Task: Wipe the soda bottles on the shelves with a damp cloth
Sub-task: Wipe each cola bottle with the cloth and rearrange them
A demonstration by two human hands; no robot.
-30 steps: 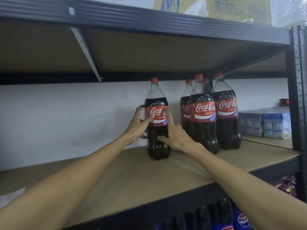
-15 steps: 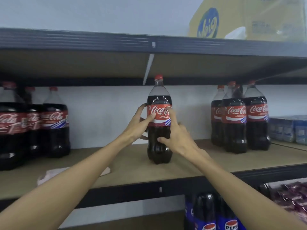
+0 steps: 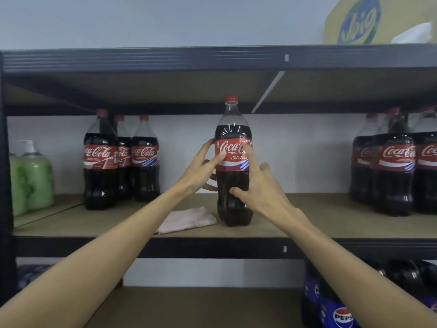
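Dark metal shelving with brown boards (image 3: 331, 223) fills the view, and a cola bottle (image 3: 233, 162) stands upright on the middle board, at its front edge. Both bare forearms reach up to it from below. The left hand (image 3: 201, 171) grips the bottle's left side, thumb on the red label and fingers curled round behind. The right hand (image 3: 262, 192) clasps the right side, thumb on the dark lower body and forefinger up on the label. A folded pale cloth (image 3: 186, 220) lies flat just left of the bottle's base, under the left wrist, held by neither hand. Well to the bottle's left stand three more cola bottles (image 3: 100, 159), with green bottles (image 3: 33, 178) beyond them. Well to its right stands another cola cluster (image 3: 393, 162). Below and right of it, Pepsi bottles (image 3: 331, 311) sit on the lower board. Behind it is a white wall (image 3: 295, 150).
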